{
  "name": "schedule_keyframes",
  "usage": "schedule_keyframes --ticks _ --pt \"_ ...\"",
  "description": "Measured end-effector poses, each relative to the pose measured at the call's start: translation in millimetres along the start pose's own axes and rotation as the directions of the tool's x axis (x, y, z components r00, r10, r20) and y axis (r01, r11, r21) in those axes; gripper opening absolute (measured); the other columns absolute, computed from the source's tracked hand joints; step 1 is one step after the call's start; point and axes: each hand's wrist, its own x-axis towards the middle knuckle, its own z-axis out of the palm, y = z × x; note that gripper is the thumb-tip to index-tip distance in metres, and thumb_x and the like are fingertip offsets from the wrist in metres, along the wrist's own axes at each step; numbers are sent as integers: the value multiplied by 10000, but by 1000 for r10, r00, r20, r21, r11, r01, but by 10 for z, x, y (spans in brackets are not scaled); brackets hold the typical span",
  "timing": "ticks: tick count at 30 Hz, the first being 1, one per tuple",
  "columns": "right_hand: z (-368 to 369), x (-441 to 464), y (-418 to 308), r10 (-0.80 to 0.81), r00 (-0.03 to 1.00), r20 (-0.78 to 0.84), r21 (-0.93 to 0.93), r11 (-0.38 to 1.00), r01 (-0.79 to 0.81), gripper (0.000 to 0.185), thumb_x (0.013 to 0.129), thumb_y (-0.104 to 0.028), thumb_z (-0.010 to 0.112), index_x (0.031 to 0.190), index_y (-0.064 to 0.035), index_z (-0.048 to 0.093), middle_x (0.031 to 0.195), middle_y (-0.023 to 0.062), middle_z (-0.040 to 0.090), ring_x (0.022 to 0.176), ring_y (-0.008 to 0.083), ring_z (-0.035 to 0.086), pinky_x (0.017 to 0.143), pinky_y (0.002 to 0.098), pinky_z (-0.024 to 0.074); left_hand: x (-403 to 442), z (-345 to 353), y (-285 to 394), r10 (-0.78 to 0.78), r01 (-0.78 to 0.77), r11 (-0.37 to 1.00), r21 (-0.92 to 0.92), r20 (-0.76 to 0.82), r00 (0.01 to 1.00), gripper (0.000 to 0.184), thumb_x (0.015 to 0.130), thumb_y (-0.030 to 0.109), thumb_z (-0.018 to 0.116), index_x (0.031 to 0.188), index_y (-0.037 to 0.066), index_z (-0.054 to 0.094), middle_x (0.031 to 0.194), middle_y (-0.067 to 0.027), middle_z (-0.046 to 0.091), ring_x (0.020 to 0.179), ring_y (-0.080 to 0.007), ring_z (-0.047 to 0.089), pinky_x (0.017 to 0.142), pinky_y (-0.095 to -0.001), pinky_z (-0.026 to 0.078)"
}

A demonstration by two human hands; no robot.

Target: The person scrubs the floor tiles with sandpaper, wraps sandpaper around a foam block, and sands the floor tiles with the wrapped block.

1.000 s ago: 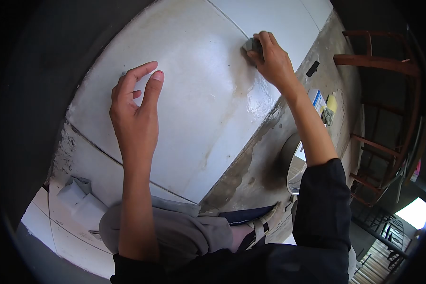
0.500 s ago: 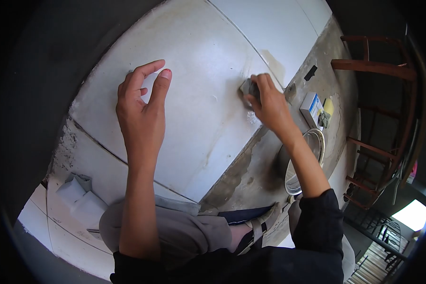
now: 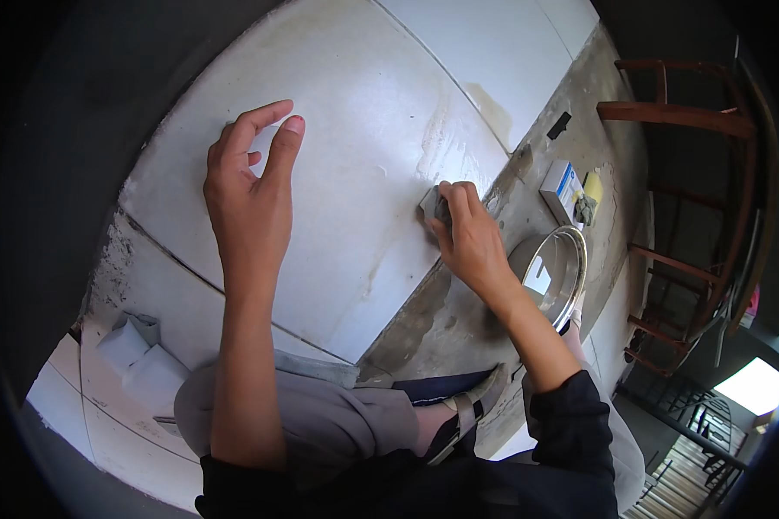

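My right hand (image 3: pixel 474 233) grips a grey sponge-like pad (image 3: pixel 432 204) and presses it to the white tiled surface (image 3: pixel 320 225), near the tile's lower right edge. Its exact material cannot be made out. Wet, shiny streaks (image 3: pixel 450 151) mark the tile just above the pad. My left hand (image 3: pixel 249 173) is over the same large tile, further left, fingers curved and thumb apart, with nothing held. A round metal basin (image 3: pixel 577 251) holding clear liquid sits beside my right forearm, which overlaps its lower side.
A white-and-blue box (image 3: pixel 560 192), a yellow sponge (image 3: pixel 592 184) and a crumpled grey cloth (image 3: pixel 584 208) lie past the basin. A black piece (image 3: pixel 559 125) rests on the worn concrete strip (image 3: pixel 420 320). Brown wooden furniture (image 3: pixel 675 117) stands right; folded pale cloths (image 3: pixel 143 350) lie lower left.
My right hand has slid the pad down and slightly left along the tile, leaving wet streaks above. More of the basin shows. My left hand keeps its curved pose.
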Motion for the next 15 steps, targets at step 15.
schedule_keyframes --ticks 15 --pt "150 -189 -208 -25 1000 -14 38 999 25 492 819 -65 698 1257 0 486 1078 176 528 900 355 592 759 442 511 10 24 0 -8 8 1000 11 0 1000 262 945 310 650 1088 97 704 1113 -39 690 1054 -193 581 917 -350 432"
